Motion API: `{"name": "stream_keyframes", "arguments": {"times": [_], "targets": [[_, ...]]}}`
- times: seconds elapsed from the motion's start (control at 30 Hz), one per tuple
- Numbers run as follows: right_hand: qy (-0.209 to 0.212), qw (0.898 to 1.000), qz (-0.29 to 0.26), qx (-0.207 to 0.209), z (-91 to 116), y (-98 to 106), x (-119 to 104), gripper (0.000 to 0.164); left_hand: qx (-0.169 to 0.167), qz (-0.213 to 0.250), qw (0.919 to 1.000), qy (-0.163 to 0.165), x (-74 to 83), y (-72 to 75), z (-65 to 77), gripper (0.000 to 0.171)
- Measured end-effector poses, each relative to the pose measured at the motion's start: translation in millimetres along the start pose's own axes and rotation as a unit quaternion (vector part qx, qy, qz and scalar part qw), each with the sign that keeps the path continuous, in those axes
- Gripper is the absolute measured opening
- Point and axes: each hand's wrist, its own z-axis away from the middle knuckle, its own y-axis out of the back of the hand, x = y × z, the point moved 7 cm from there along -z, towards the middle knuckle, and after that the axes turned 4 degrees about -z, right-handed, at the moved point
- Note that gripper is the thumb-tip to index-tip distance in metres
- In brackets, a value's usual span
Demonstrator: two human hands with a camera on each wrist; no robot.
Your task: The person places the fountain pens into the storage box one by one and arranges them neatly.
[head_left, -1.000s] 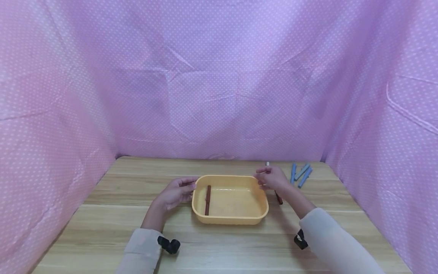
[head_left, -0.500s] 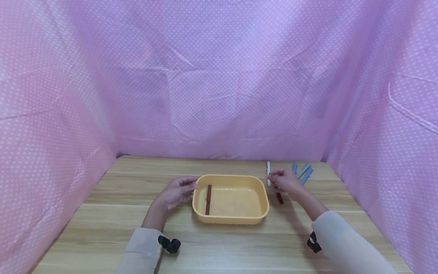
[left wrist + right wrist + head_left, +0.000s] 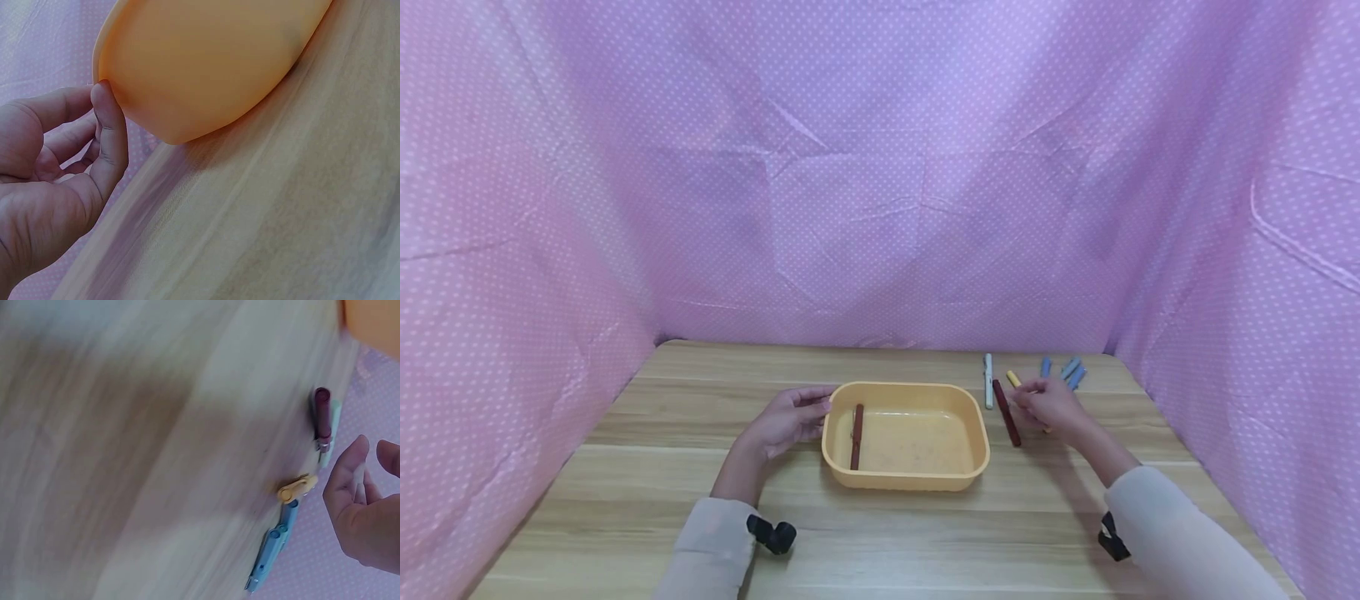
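At the left end of a yellow plastic tray (image 3: 906,482), my left hand (image 3: 781,429) pinches the rim between thumb and fingers, as the left wrist view shows closely. One dark red pen (image 3: 857,437) lies inside the tray near that end. Over the table to the right, my right hand (image 3: 1051,406) hovers with loosely bent fingers and nothing held. Beneath it is a yellow pen (image 3: 1014,379), partly hidden in the head view. A second dark red pen (image 3: 322,415) lies just left of this hand, beside a pale white pen (image 3: 988,383).
Several blue and grey-blue pens (image 3: 1075,377) lie together behind the right hand. The wooden table (image 3: 880,542) ends at a pink dotted cloth (image 3: 880,208) that surrounds it at the back and sides.
My right hand has moved right, away from the tray's edge and past the second dark red pen, uncovering it, the white pen and the yellow pen's end. The left hand and tray stay put.
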Motion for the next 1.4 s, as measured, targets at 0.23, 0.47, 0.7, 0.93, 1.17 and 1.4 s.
{"name": "stream_keyframes", "arguments": {"times": [0.23,0.47,0.7,0.93,1.17,1.4], "targets": [[-0.028,0.999,-0.025,-0.015,0,-1,13,0.030,0.004,-0.001,1.0000,0.003,-0.3,1.0,-0.4,0.047],[-0.021,0.999,-0.008,-0.034,1,-8,19,0.032,-0.001,-0.004,1.0000,0.002,0.4,1.3,0.3,0.049],[-0.014,1.000,0.001,-0.026,3,-16,15,0.040,-0.009,-0.002,1.0000,-0.002,1.7,2.4,1.1,0.050],[-0.006,1.000,0.023,-0.007,0,-20,16,0.044,-0.007,0.006,1.0000,0.001,0.9,3.0,0.2,0.048],[0.008,0.998,0.068,0.006,-6,-23,19,0.047,-0.007,0.004,1.0000,-0.001,-0.4,3.2,0.0,0.048],[0.022,0.989,0.143,0.020,-14,-24,19,0.052,-0.004,0.001,1.0000,-0.001,-0.5,4.1,-0.3,0.048]]}}
